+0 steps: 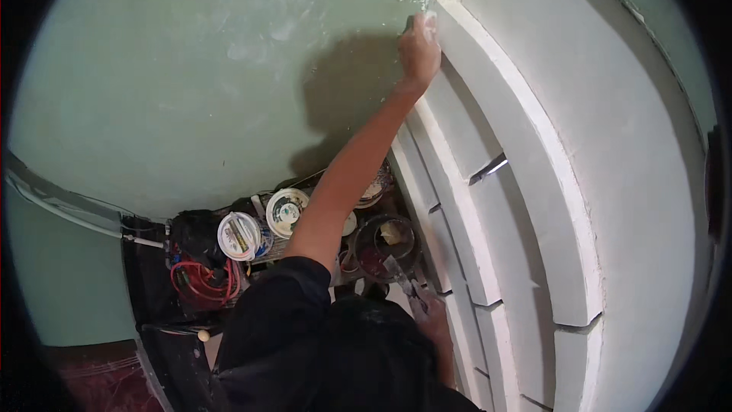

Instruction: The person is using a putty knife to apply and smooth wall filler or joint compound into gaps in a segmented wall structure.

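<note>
At left stands a white round bucket (226,246); then, low, a grey flat-bladed putty knife (404,280). Above, the left hand (419,47), its finger grip unclear, meets the top end of a long, curved white moulding (518,122). Below, the right hand's (435,318) fingers wrap the knife's handle.

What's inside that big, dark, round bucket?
A pale yellow lump sits inside the bucket. The flat grey scraper in the right hand hides some; what's behind it can't be seen.
</note>
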A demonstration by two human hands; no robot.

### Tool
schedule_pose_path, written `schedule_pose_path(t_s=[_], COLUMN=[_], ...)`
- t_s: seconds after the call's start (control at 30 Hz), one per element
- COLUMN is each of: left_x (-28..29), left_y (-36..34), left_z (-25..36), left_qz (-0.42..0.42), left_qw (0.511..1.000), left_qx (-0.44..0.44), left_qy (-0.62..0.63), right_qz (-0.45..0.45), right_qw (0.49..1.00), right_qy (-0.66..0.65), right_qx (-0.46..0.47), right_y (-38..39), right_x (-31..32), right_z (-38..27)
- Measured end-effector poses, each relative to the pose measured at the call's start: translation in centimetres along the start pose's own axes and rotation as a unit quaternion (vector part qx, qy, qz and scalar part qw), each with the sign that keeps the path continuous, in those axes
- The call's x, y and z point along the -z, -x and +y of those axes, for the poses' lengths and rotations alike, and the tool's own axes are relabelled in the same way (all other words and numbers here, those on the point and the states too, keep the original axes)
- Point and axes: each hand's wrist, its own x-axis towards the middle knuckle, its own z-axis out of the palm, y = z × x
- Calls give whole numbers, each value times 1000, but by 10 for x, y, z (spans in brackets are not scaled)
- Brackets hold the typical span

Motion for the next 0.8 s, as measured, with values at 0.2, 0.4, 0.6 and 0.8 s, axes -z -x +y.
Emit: schedule_pose_path(t_s=[0.2,0.4,0.6,0.8], left_x=[31,8,25,36], left_y=[44,13,49,85], left_z=[45,14,17,67], left_qz=[-43,-54,-111,-134], left_qw=[888,996,897,941], left_qx=[-442,-45,-395,-192], left_qy=[117,55,165,246], right_qz=[18,1,-25,-1], right_qw=[997,1000,999,1000], right_qy=[-37,12,4,1], right_qx=[-59,7,-26,2], right_y=[3,-2,-9,-13], right_x=[2,4,3,-10], right_z=[-1,-9,-18,-11])
